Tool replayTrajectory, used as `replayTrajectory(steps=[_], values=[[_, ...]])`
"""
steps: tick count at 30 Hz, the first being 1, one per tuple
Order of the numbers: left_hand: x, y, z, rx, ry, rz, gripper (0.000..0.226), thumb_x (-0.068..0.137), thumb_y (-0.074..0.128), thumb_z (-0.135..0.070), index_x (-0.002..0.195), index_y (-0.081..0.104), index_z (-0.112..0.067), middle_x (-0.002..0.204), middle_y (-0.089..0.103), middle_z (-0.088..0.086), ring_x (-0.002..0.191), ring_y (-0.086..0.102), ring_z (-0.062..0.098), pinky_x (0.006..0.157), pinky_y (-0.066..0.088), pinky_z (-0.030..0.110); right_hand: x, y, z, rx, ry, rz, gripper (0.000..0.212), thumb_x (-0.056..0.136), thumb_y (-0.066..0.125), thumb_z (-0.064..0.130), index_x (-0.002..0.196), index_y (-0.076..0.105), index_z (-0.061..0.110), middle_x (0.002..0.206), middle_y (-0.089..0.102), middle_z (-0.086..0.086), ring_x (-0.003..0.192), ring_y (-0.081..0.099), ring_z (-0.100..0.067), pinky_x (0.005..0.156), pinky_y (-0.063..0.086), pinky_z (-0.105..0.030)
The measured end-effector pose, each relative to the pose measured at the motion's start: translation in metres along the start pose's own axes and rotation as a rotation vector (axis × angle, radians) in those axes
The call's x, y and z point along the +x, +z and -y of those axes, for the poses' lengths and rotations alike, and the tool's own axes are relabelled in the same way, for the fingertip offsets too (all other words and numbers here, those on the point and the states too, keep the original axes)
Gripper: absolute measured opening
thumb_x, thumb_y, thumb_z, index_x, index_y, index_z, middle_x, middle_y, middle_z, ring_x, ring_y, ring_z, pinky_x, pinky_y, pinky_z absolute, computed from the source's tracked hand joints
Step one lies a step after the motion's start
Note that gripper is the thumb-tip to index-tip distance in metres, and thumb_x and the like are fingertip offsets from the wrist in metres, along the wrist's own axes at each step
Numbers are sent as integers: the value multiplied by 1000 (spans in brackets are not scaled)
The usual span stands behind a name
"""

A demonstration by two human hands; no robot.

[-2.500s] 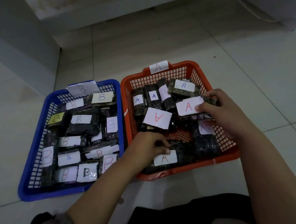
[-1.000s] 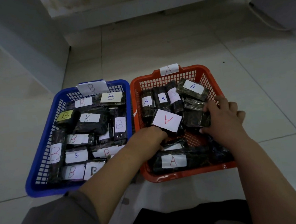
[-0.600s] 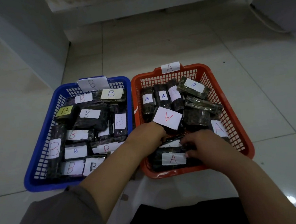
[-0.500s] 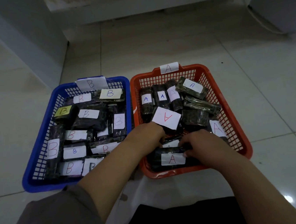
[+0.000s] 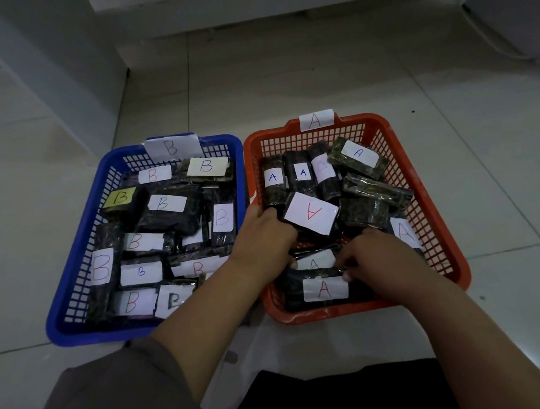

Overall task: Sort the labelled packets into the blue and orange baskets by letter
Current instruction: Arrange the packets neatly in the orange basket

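The blue basket (image 5: 109, 334) on the left holds several dark packets with B labels, such as one in its middle (image 5: 165, 203). On the right, the orange basket (image 5: 353, 121) holds dark packets labelled A. Both hands are inside the orange basket. My left hand (image 5: 265, 238) lies at its left side, fingers curled down round a half-hidden A packet (image 5: 313, 261) just below a packet with an upside-down A label (image 5: 311, 213). My right hand (image 5: 377, 256) pinches the top edge of the front A packet (image 5: 324, 289).
Both baskets stand side by side on a pale tiled floor (image 5: 282, 79). A white wall corner (image 5: 58, 76) rises behind the blue basket, and a white unit with a cable (image 5: 494, 37) stands at the back right. My dark-clothed legs (image 5: 316, 399) are at the bottom.
My right hand has come from the back right of the orange basket to its front and taken the front A packet's edge. My left hand has stayed at the basket's left side.
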State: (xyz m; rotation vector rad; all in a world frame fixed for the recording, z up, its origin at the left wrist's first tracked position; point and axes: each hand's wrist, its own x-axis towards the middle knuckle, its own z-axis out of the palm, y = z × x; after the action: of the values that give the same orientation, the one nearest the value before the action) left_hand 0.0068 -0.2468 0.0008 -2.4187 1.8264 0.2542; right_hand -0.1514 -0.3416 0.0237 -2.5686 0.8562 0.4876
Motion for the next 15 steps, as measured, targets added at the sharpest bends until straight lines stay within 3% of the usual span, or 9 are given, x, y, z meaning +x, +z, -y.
replayTrajectory(steps=[9,15], values=[[-4,-4,-4,-4,119,27,36,81,68,-34,116,62,-24,110,63,-2,104,51,20,91,22,36,-2,4,-1,-17,17,-38,28,75,73,27,102,71,33,106,67,-1,99,61,-22,86,48,-30],[-2,-2,-4,39,67,-35,27,80,68,-33,104,65,-21,100,66,-3,96,55,19,87,14,34,2,6,0,-77,-8,-34,26,76,72,29,101,71,34,106,67,3,100,61,-20,86,45,-30]])
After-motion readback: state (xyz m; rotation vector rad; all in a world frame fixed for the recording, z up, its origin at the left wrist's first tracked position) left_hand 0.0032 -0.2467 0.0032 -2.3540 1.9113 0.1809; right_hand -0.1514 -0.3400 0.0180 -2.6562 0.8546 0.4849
